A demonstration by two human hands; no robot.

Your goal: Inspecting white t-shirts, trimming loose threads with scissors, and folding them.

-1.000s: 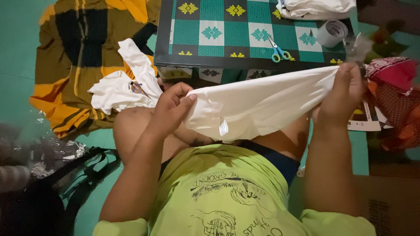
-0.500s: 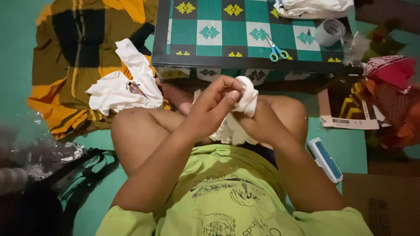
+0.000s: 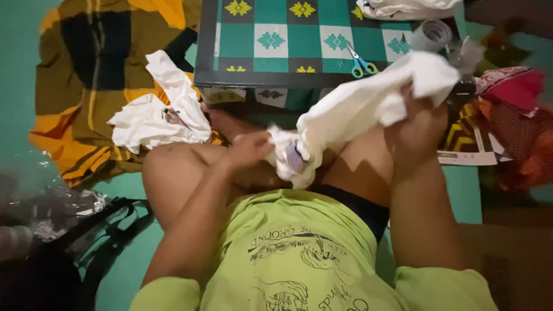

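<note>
Hands clutch one white garment (image 3: pixel 357 109) below the checkered table (image 3: pixel 253 78) (scissors (image 3: pixel 361 62) lie there): left hand (image 3: pixel 250 151) low, right hand (image 3: pixel 417 129) raised.

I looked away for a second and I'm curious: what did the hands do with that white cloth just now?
Half a second ago both hands held the white cloth bunched together over the lap. Now the right hand has pulled its end up and out to the right, while the left hand keeps the other end low, so the cloth is stretched out again. The blue-handled scissors and the crumpled white fabric pile stayed put.
</note>
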